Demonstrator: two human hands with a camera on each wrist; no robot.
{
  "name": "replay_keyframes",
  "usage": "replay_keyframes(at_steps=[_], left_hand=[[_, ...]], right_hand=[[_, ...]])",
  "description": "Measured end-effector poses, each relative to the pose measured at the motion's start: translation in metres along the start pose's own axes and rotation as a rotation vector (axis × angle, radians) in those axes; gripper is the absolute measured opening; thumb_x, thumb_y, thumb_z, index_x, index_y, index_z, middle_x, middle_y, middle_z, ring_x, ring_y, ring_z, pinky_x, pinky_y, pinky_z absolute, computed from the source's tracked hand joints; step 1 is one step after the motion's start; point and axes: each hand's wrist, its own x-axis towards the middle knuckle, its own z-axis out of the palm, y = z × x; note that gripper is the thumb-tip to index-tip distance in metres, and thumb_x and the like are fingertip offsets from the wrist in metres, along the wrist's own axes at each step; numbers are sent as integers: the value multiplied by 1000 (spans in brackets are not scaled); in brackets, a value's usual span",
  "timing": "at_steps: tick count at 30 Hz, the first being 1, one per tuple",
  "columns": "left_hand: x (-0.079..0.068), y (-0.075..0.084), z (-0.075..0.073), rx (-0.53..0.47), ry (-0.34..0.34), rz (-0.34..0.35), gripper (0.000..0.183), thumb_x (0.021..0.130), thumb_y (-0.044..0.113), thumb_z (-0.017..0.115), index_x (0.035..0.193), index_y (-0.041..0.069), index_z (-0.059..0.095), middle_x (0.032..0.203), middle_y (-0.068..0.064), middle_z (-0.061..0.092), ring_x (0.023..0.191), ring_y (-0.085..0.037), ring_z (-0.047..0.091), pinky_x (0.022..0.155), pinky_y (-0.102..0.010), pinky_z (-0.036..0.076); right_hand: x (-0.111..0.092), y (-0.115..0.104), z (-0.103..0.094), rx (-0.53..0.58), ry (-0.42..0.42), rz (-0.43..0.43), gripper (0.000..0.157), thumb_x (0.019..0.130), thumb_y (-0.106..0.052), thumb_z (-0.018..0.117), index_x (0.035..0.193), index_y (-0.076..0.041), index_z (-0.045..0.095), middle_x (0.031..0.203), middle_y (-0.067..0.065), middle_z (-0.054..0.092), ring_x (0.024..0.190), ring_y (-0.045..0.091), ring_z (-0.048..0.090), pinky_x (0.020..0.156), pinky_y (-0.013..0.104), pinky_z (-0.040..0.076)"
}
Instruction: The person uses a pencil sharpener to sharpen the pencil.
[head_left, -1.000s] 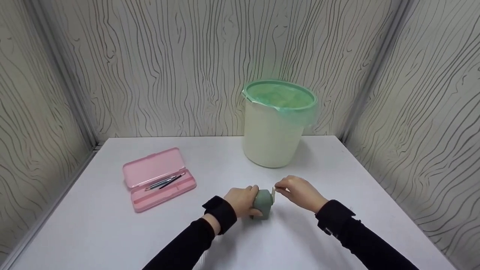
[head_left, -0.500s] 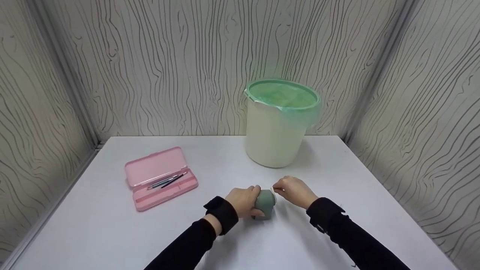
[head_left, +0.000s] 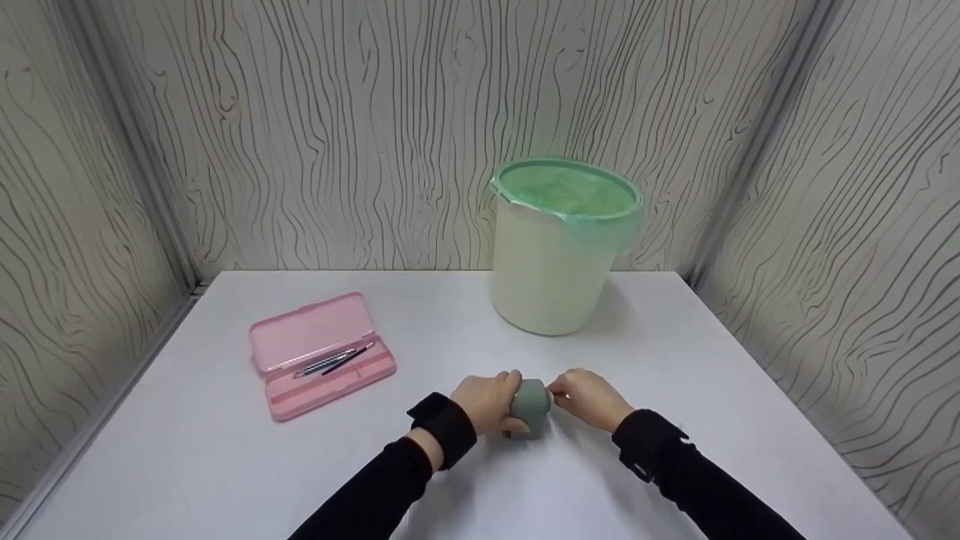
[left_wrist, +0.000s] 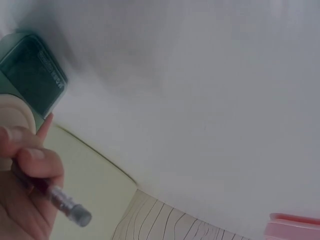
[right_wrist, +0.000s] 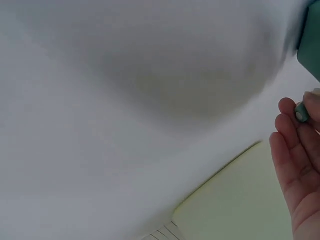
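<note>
A green crank pencil sharpener [head_left: 531,406] stands on the white table between the hands. My left hand [head_left: 487,403] holds it from the left. The left wrist view shows the sharpener's dark see-through drawer [left_wrist: 36,75] and cream round front [left_wrist: 15,112]. Curled fingers there also hold a dark red pencil [left_wrist: 60,200], its grey eraser end sticking out; its other end is hidden at the sharpener. My right hand [head_left: 590,397] pinches the crank handle on the sharpener's right side, and its small green knob [right_wrist: 301,112] shows between the fingers in the right wrist view.
A pale bin [head_left: 551,277] with a green bag liner [head_left: 570,187] stands behind the hands, near the back wall. To the left, an open pink pencil case [head_left: 311,337] holds several pens or pencils [head_left: 334,362]. Wood-patterned panels enclose the table on three sides.
My right hand has turned the crank handle, shifting left and then downward, closer to the sharpener. The left hand keeps its hold on the sharpener.
</note>
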Motion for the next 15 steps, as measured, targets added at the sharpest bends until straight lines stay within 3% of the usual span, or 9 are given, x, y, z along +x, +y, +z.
replay_keyframes(at_steps=[4,15], left_hand=[[-1,1,-2,14,-5,-6,57,87,56,75,116,12,53,99,0,69,76,-12,68,63,-24,53],[-2,1,3,28,30,-21,59,86,60,74,116,13,53,97,1,71,72,-13,68,60,-26,51]], right_hand=[[-8,-1,3,34,-12,-18,7,88,-1,75,86,-7,79,83,3,78,77,18,69,73,32,56],[-26,-6,7,138,-41,9,13,91,-3,73,100,-6,81,94,6,81,88,24,75,81,37,60]])
